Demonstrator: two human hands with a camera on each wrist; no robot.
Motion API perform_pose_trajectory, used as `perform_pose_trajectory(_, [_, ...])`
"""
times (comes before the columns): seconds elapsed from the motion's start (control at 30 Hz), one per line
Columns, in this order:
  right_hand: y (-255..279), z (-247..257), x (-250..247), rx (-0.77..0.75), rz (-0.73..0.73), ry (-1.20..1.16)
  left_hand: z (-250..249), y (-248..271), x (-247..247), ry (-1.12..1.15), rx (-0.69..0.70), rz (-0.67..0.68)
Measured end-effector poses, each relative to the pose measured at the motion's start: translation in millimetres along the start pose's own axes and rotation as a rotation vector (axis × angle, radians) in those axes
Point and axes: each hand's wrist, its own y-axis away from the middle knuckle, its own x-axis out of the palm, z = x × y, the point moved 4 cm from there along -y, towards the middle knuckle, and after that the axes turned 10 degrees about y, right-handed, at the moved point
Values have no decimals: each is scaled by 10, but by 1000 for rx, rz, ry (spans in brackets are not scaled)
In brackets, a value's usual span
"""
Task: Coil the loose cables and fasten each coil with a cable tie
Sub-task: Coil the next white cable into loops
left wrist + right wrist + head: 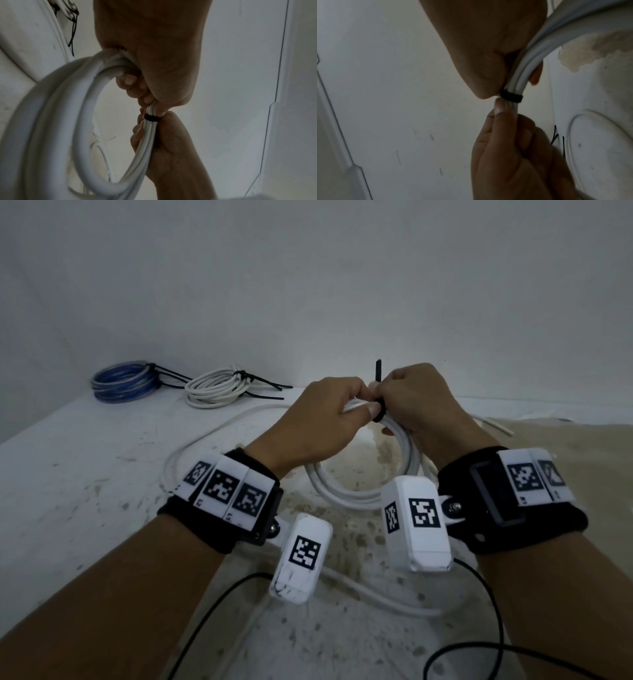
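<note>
Cable coil gripped between both hands, black tie around it.

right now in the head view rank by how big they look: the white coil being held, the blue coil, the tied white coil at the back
1. held white coil, gripped by left hand and right hand, though it looks bigger partly because it is nearest the camera
2. blue coil and tied white coil: too alike to rank
</note>
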Motion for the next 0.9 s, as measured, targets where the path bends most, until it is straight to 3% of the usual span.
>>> perform_pose_trajectory(0.2, [37,171,-145,-134,-59,-69,-55,-30,-81,137,-17,-35])
perform_pose_trajectory(0.43, [13,9,-32,37,-21,-159,-23,8,-6,-3,63,-27])
perform_pose_trajectory(0.6, [-24,-114,8,99,2,-197,47,17,53,2,31,-20])
perform_pose_trajectory(0.7, [-6,-134,134,183,83,-292,92,76,-22,30,-7,16])
perform_pose_trajectory(0.8, [3,40,249,163,163,-309,73,111,-249,30,-18,20])
perform_pose_trajectory(0.9, [46,274,323,179,368,-468,102,126,-571,54,-88,-24])
